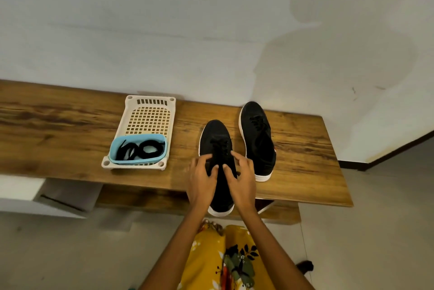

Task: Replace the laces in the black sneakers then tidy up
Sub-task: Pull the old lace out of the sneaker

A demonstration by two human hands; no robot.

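Note:
Two black sneakers with white soles lie on a wooden bench (70, 130). The near sneaker (217, 139) points away from me, its heel over the bench's front edge. My left hand (202, 179) and my right hand (240, 178) rest on its opening from either side, fingers curled at the lace area. Whether they pinch a lace I cannot tell. The second sneaker (258, 139) lies to the right, laced. Coiled black laces (141, 149) sit in a blue tub (162, 146).
The blue tub stands in the near end of a cream perforated tray (150, 111) at the bench's middle. A white wall rises right behind the bench. A lower shelf shows beneath the bench. The floor is grey.

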